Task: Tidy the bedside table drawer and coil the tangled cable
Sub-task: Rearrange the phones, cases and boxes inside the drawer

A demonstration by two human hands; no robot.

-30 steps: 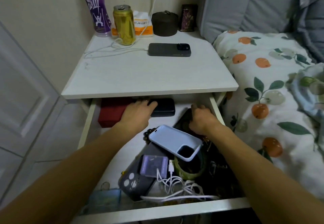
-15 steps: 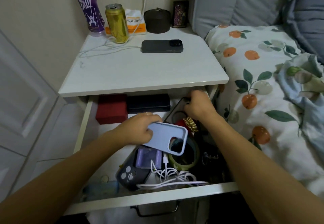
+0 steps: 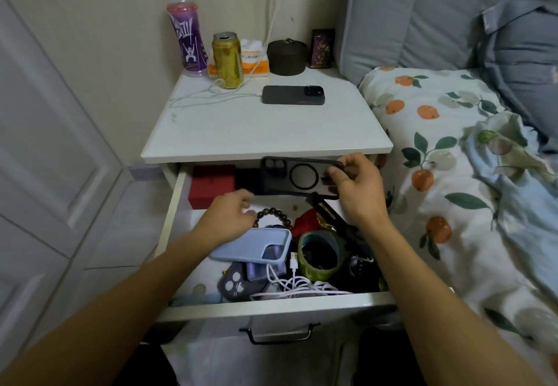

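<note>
The white drawer [image 3: 271, 305] of the bedside table stands pulled out and full of clutter. My right hand [image 3: 354, 188] pinches a dark translucent phone case [image 3: 297, 179] and holds it lifted above the drawer's back. My left hand [image 3: 231, 219] hovers over the drawer's middle with loosely curled fingers, beside a wooden bead bracelet [image 3: 273, 216], holding nothing. A light blue phone case [image 3: 252, 246] lies below it. A tangled white cable [image 3: 297, 286] lies at the front edge.
In the drawer are a red box [image 3: 211, 186], a green tape roll [image 3: 320, 254], a dark grey case [image 3: 238, 287] and a purple item. On the tabletop [image 3: 265, 129] sit a phone [image 3: 293, 95], a gold can [image 3: 227, 60], a purple cup and a dark pot. A bed [image 3: 468, 156] lies at the right.
My left hand has let go of the light blue case, which now lies in the drawer. My right hand has pulled a dark translucent case out from the drawer's back and lifted it.
</note>
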